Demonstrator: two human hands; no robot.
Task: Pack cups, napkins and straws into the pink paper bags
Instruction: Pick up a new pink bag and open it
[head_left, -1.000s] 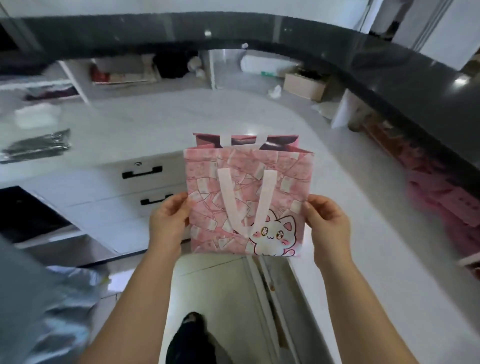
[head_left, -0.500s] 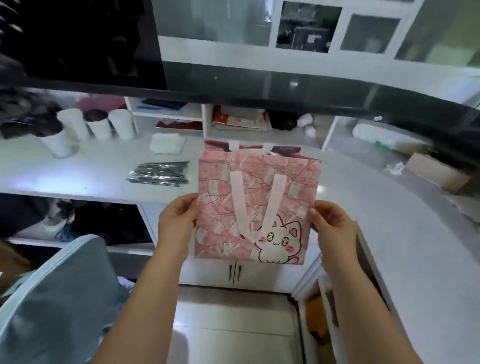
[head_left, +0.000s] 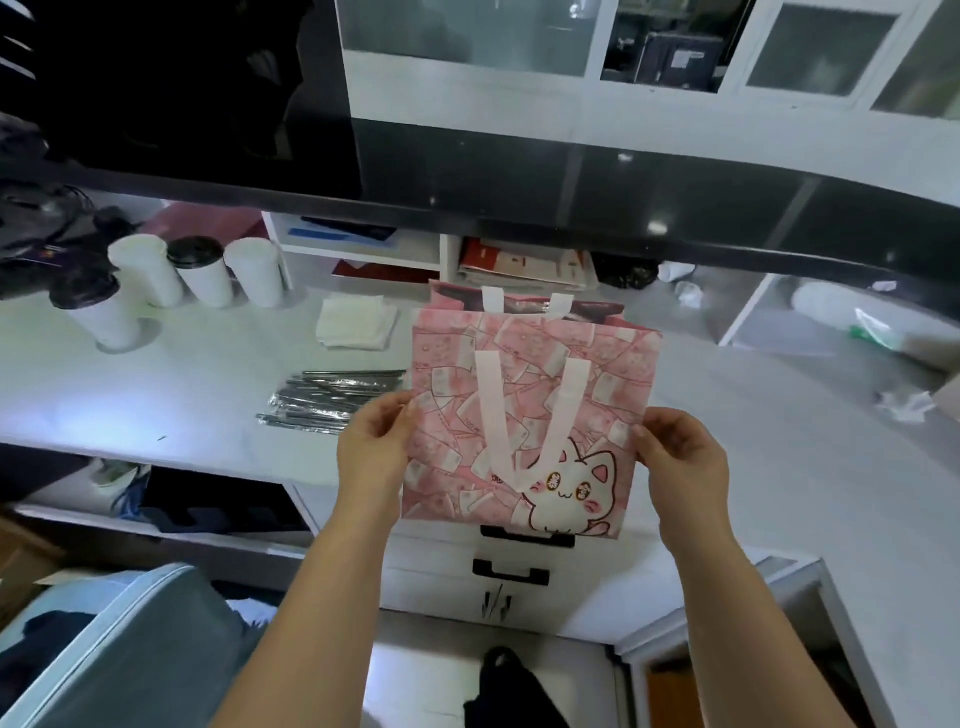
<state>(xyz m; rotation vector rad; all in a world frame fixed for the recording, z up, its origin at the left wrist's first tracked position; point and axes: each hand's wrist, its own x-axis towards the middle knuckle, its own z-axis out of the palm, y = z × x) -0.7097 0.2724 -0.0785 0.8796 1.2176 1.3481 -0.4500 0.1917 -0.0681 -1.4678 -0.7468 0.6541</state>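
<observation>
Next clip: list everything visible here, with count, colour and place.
pink paper bag: one, pink with cat print, held upright at the counter's edge
cups: four, white, two black-lidded, counter's far left
napkins: one stack, white, left of the bag
straws: one wrapped bundle, dark, nearer than the napkins
counter: one, white
drawer handles: two, black, below the bag
chair: one, grey-blue, lower left
left hand: pinches the bag's left edge
right hand: pinches its right edge

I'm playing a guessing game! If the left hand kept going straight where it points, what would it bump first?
The left hand is pinching the pink bag at its edge, so the bag comes first. Beyond it, probably the wrapped straws on the counter, though depth is unclear.
</observation>
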